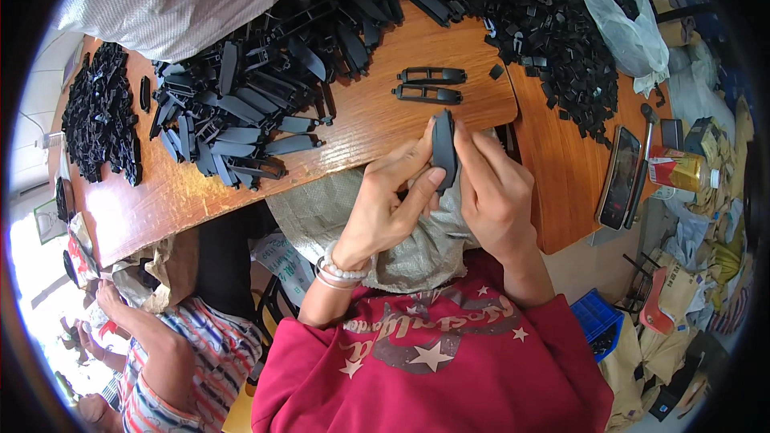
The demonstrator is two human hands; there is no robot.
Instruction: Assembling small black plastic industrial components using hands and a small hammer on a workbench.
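Note:
Just off the table's near edge, my left hand (pixel 393 200) grips a long black plastic piece (pixel 444 152) with the thumb along its side. The piece stands nearly upright, its narrow end pointing away from me. My right hand (pixel 499 184) closes on the same piece from the other side, forefinger at its upper end; the other fingers are partly hidden. Beyond my hands, two open black plastic frames (pixel 431 85) lie side by side on the wooden table (pixel 361 112). A tiny black part (pixel 496 71) rests to their right.
Heaps of long black pieces (pixel 249 104) and small black parts (pixel 553 40) cover the far table. A smaller pile (pixel 100 116) lies left. At right are a phone (pixel 620 168), a hammer (pixel 646 136) and a bottle (pixel 678 168). Another person (pixel 188 353) sits at lower left.

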